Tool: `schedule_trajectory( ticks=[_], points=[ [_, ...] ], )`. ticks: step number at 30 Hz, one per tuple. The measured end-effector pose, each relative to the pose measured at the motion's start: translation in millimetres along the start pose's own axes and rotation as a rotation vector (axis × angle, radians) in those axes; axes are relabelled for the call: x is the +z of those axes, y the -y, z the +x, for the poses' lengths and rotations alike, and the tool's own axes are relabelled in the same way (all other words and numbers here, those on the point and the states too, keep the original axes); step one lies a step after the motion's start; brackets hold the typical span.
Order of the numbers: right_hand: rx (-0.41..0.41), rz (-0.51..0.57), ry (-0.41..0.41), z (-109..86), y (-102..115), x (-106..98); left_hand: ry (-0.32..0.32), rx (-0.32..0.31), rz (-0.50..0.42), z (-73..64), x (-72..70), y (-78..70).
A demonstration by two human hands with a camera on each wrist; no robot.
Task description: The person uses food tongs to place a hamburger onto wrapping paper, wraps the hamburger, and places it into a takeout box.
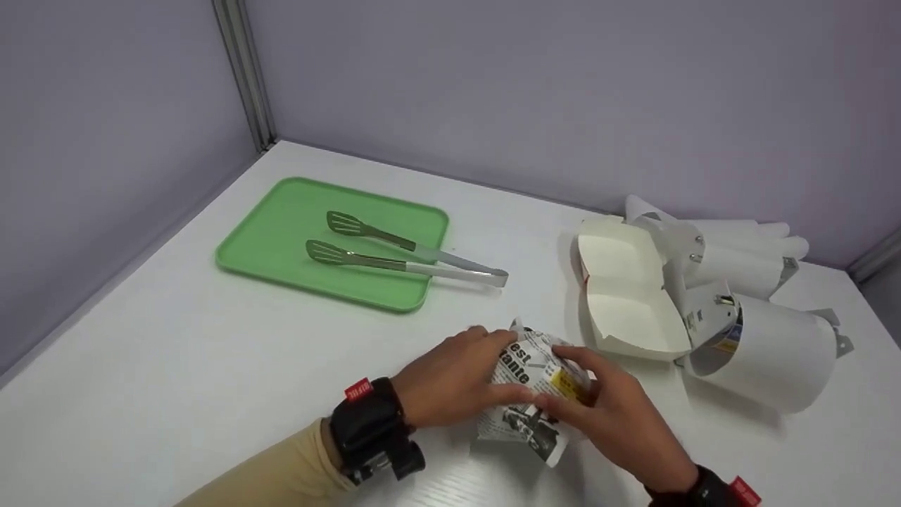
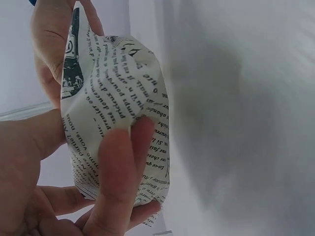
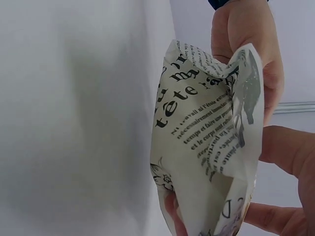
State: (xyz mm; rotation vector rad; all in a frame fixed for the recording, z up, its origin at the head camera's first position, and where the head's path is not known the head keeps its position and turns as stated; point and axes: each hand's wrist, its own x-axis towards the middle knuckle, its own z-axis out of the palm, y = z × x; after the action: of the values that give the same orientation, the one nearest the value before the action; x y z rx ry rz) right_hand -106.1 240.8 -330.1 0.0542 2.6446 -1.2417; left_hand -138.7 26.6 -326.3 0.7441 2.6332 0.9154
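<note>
A bundle wrapped in newsprint-patterned paper (image 1: pixel 528 370) is held between my two hands at the front of the white table, and its contents are hidden. My left hand (image 1: pixel 454 380) grips its left side, thumb across the printed face. On the opposite side my right hand (image 1: pixel 623 412) grips it, with the two thumbs nearly meeting in the middle. Seen from the left wrist, fingers (image 2: pixel 115 172) curl against the paper, apparently above the table. In the right wrist view the wrapper (image 3: pixel 197 128) shows folds and a loose, creased edge.
A green tray (image 1: pixel 260 243) lies at the back left, with metal tongs (image 1: pixel 450 271) across it and their handle end past its right edge. An opened white food box (image 1: pixel 626 303) sits to the right, beside white cylindrical objects (image 1: pixel 781 352) with metal fittings. Walls (image 1: pixel 535 91) border the table.
</note>
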Motion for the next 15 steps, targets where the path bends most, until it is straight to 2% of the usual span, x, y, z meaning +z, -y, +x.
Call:
schedule_trajectory(
  ticks=[5, 15],
  points=[
    [-0.023, 0.121, 0.03, 0.7, 3, -11, -0.016, 0.024, -0.014, 9.5, -4.7, -6.0],
    [-0.067, 0.151, -0.007, 7.0, -2, -37, -0.073, 0.081, -0.041, 37.5, -5.4, -22.3]
  ],
)
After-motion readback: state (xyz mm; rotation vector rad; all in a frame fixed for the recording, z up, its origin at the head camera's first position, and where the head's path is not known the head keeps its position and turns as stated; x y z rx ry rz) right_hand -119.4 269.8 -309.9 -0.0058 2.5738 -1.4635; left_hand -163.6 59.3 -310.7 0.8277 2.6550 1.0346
